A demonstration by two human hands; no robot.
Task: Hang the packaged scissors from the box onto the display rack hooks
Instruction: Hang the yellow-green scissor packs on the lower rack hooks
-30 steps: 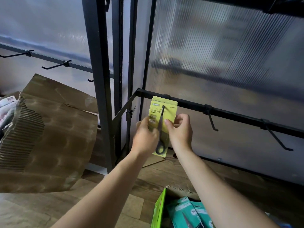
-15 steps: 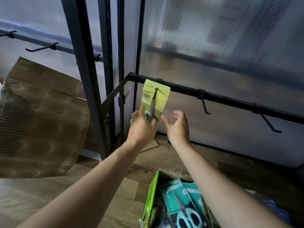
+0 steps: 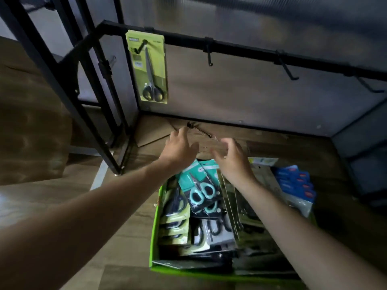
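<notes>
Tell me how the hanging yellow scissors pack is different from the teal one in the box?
The yellow pack hangs upright on a rack hook; the teal pack lies tilted in the green box. The yellow pack's scissors have black handles; the teal pack's have teal ones. Both are carded scissors.

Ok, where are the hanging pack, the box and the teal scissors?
hanging pack (image 3: 160, 59), head view, yellow card
box (image 3: 155, 227), head view, left green wall
teal scissors (image 3: 203, 191), head view, handles
</notes>
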